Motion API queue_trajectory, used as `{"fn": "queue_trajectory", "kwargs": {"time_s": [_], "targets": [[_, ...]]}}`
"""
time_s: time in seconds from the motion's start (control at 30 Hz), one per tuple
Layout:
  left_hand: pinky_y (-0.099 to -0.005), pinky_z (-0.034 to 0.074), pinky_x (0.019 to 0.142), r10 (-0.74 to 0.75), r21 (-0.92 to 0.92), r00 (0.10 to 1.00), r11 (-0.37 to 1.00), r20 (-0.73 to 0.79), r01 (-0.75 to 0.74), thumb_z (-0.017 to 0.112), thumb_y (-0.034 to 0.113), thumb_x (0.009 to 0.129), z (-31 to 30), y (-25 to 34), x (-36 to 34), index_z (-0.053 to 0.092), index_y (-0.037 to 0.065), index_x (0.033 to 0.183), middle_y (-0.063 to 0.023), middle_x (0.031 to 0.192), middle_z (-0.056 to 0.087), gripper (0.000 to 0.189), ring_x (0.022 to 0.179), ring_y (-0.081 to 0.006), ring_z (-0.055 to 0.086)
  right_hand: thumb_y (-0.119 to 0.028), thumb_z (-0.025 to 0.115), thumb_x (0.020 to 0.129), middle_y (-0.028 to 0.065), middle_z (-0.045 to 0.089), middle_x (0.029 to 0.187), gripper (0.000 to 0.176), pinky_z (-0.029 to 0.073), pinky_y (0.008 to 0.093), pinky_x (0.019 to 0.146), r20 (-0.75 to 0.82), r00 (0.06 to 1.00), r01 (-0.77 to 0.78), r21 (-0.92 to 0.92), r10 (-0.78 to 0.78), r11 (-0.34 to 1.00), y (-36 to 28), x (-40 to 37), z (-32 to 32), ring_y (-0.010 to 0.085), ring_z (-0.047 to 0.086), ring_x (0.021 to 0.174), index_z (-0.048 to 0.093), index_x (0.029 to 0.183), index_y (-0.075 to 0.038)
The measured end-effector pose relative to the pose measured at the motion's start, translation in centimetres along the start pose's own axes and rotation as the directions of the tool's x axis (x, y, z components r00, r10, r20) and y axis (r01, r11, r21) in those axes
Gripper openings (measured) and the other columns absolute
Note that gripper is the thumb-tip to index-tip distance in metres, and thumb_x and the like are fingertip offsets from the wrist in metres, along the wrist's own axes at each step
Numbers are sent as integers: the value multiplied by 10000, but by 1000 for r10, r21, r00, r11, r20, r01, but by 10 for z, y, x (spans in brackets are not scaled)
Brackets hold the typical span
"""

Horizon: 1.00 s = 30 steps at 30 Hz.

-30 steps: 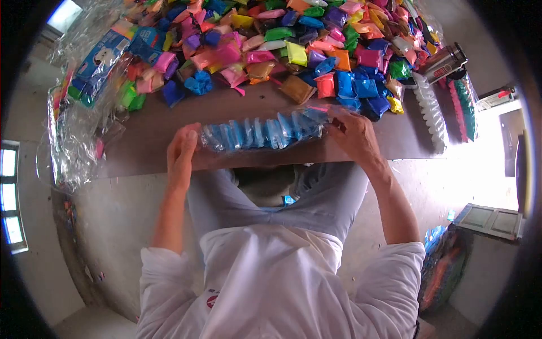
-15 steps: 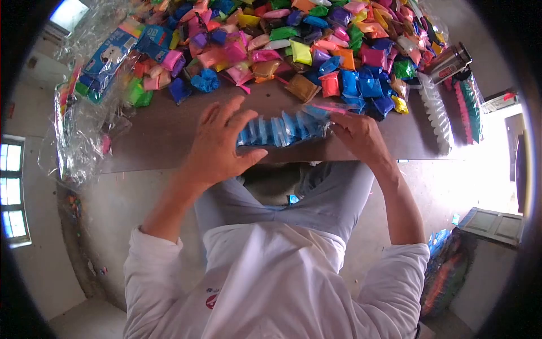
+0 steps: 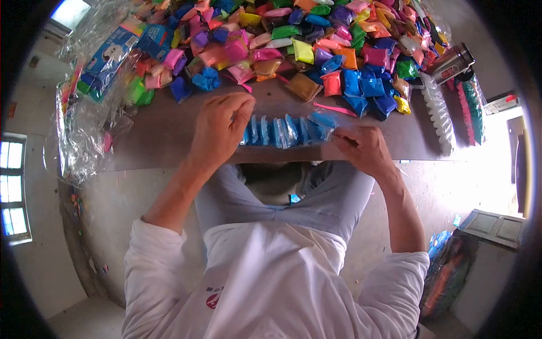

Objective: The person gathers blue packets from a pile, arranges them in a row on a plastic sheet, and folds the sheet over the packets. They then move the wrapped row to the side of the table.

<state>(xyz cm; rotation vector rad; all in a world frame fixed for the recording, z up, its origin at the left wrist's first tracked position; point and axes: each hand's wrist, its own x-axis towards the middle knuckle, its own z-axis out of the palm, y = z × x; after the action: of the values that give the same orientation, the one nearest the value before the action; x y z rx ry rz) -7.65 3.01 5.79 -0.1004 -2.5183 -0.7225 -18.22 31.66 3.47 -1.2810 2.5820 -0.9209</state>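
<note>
A clear plastic bag with a row of blue packets (image 3: pixel 285 131) lies near the table's front edge, between my hands. My left hand (image 3: pixel 226 121) is at the row's left end, its fingers curled together; what they hold, if anything, is hidden. At the right end, my right hand (image 3: pixel 364 148) pinches the clear plastic beside the last packet. A pink stick-like tool (image 3: pixel 335 109) rests on the table just above the bag's right part.
Many colourful packets (image 3: pixel 271 53) are heaped across the back of the brown table (image 3: pixel 169 138). Crumpled clear plastic (image 3: pixel 73 147) and a blue printed pack (image 3: pixel 110 56) lie left. A metal flask (image 3: pixel 450 63) and clear trays (image 3: pixel 437 116) stand right.
My left hand's spread fingers have closed together at the row's left end. My right hand has moved slightly down, and the pink tool now lies uncovered above the bag.
</note>
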Motion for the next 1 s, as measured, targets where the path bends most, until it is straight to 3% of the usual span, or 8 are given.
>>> {"fn": "queue_trajectory", "kwargs": {"time_s": [0.17,0.27,0.33,0.43,0.63,0.93,0.97,1.0], "targets": [[-346,497,762,-30,-59,1000,998,-4,29,588,155,916,4,3,3,651,-1,963,-141,900,678,175,838,-271,658,-164,691,770,138,638,856,224,528,388,653,-146,988,46,40,-40,998,-17,10,-3,326,642,761,639,941,-29],[-396,480,702,-97,-159,995,983,-20,92,590,172,906,7,5,2,649,14,925,-154,825,654,170,785,-337,635,-143,682,773,127,632,974,268,537,406,705,-266,923,238,-177,-279,955,-22,19,5,313,639,861,617,1012,-40],[-399,480,661,-179,-190,984,965,17,179,590,195,911,8,7,2,649,17,946,-165,809,644,190,759,-340,630,-123,656,786,126,619,1035,297,539,417,744,-114,972,166,-289,-206,943,-22,22,10,306,621,956,599,1068,-50],[-321,485,669,-181,-168,982,968,52,187,572,205,946,8,6,0,641,-11,969,-133,819,655,228,753,-183,636,-104,618,806,146,632,1008,268,532,429,729,-128,982,101,-271,-140,957,-25,30,10,328,632,929,600,1070,-63],[-306,474,626,-236,-213,971,948,35,238,559,213,953,11,7,-2,630,-11,968,-130,762,630,236,685,-162,608,-76,585,804,212,642,912,255,515,465,697,-160,978,-155,-148,131,977,-35,40,-1,382,637,838,586,1060,-70],[-315,466,611,-211,-198,973,954,90,225,562,208,947,10,1,-1,628,-4,958,-129,724,606,222,654,-187,594,-44,584,760,197,640,789,269,516,428,648,-105,989,87,-182,-107,979,-27,36,13,369,646,716,610,1028,-36],[-315,466,611,-211,-199,974,954,88,224,562,208,947,10,2,0,628,-4,958,-129,724,606,222,654,-187,594,-44,584,760,197,640,789,269,516,428,648,-105,988,88,-184,-109,979,-28,35,10,369,646,716,610,1028,-36],[-387,454,608,-220,-227,974,947,53,227,561,214,935,11,2,-1,623,21,927,-167,737,604,203,688,-295,594,-45,587,768,187,627,750,270,512,395,629,-52,997,-55,-54,52,997,-36,34,2,306,648,680,627,1035,-36]]}}
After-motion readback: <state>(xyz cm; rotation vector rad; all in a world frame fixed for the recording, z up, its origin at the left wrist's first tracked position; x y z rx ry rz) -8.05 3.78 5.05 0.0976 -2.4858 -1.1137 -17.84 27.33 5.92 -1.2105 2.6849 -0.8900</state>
